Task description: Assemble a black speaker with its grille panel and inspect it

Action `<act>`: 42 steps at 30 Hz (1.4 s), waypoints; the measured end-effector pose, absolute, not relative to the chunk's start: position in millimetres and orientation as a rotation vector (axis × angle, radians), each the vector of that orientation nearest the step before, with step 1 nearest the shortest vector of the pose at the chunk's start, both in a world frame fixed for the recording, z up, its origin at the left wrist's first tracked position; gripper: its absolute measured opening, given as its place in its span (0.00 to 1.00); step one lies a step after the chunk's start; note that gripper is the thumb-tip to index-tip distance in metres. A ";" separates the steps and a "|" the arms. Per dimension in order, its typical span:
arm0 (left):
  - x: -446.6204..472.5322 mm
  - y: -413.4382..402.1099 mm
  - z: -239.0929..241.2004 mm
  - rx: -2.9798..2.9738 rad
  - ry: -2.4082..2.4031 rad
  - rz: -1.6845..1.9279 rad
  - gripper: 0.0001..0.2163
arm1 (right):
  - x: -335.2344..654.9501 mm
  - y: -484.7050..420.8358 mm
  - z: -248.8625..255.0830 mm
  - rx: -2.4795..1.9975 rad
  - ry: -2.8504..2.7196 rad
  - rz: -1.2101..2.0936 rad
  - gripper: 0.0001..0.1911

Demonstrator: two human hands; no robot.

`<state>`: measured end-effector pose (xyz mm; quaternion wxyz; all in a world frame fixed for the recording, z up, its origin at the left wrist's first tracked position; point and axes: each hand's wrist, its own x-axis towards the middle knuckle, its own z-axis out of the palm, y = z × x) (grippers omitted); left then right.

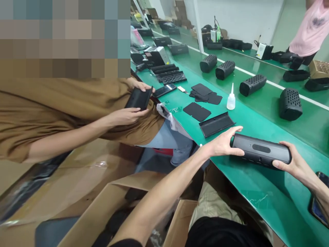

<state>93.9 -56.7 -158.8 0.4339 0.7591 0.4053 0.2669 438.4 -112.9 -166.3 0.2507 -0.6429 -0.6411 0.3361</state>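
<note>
green workbench, white wall, cardboard boxes

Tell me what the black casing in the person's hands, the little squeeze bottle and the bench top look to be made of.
Black casing: likely moulded plastic, matt with a soft sheen along its top edge; a glossier oval inset. Left hand and right hand grip its ends.
Squeeze bottle: translucent whitish plastic, judging by its cloudy body and thin nozzle.
Bench top: smooth green mat, perhaps rubber or vinyl; it shows faint reflections.
</note>
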 end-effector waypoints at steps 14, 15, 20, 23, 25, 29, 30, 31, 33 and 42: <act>116.4 -86.4 -200.5 1.583 1.002 1.079 0.35 | 430.3 -127.7 -195.6 -1.565 -1.507 0.845 0.44; 116.8 -85.4 -201.8 1.587 1.008 1.082 0.34 | 431.7 -125.6 -195.7 -1.568 -1.508 0.836 0.43; 115.9 -76.7 -208.7 1.624 0.988 1.087 0.36 | 443.9 -114.0 -192.5 -1.633 -1.585 0.868 0.45; 112.8 -72.9 -208.6 1.639 0.929 1.034 0.45 | 447.3 -112.2 -179.9 -1.664 -1.680 0.843 0.45; 111.5 -72.3 -207.5 1.651 0.890 1.004 0.50 | 445.2 -113.5 -167.5 -1.692 -1.765 0.765 0.44; 114.2 -71.0 -209.4 1.660 0.892 1.019 0.46 | 429.2 -112.9 -143.1 -1.638 -2.152 0.419 0.43; 115.6 -70.1 -210.8 1.667 0.896 1.023 0.46 | 423.4 -110.4 -139.1 -1.579 -2.264 0.325 0.44; 116.9 -69.0 -212.4 1.674 0.897 1.027 0.46 | 417.4 -107.0 -136.3 -1.519 -2.371 0.249 0.47; 118.8 -67.1 -215.1 1.682 0.897 1.036 0.46 | 406.5 -98.4 -134.1 -1.436 -2.549 0.140 0.52; 122.9 -70.5 -214.1 1.689 0.830 1.163 0.40 | 394.2 -84.9 -135.1 -1.403 -2.685 -0.004 0.38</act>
